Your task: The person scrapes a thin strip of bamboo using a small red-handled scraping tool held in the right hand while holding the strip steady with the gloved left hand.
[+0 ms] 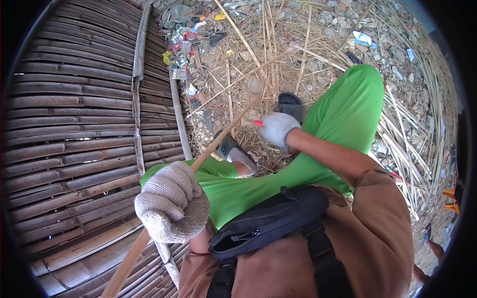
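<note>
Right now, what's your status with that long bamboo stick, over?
Left gloved hand shut on long tan bamboo stick. Right gloved hand grips red-handled tool at the stick. Green-trousered legs and sandals close by.

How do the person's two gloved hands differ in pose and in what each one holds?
The left hand is a tight fist round a long bamboo stick, near the camera. The right hand is farther off, by the sandalled feet, gripping a small red-handled tool whose working end is hidden. Both wear pale knitted gloves.

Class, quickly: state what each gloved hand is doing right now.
Left hand: closed around the long tan bamboo strip.
Right hand: closed on a red-handled tool; its working end is hidden.
</note>
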Motion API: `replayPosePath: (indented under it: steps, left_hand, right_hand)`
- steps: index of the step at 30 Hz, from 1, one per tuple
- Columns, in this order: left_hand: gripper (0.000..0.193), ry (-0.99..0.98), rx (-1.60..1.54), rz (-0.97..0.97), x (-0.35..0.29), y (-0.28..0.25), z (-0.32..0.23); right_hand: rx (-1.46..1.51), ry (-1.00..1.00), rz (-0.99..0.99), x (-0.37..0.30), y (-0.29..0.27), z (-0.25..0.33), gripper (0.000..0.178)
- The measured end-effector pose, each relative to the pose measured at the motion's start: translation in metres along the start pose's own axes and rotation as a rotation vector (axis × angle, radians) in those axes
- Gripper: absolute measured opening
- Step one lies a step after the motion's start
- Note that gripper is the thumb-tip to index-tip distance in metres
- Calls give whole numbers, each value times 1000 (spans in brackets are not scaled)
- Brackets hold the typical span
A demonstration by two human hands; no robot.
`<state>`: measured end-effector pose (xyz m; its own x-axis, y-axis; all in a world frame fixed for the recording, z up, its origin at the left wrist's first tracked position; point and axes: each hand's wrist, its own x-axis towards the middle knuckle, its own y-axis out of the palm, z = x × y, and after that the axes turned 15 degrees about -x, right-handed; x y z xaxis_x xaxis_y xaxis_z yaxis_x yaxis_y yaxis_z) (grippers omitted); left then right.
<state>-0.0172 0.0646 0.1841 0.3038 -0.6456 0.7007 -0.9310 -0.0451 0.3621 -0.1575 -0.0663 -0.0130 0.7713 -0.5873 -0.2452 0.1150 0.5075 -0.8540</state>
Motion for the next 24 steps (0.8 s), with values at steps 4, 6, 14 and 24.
replayPosePath:
  steps: [4, 6, 14, 24]
  left_hand:
    - [40, 81, -41, -33, 15, -8, 15]
    - [42, 116, -91, -151, 23, -10, 16]
    - [40, 298, -149, -283, 51, -7, 12]
    - [46, -338, 370, -283, -17, -22, -11]
  right_hand:
    - [-27, 75, -189, 1, -8, -25, 41]
    - [136, 80, -312, 7, -14, -5, 40]
    - [279, 140, -428, 0, -36, -25, 45]
    - [982, 127, -150, -7, -91, 63, 49]
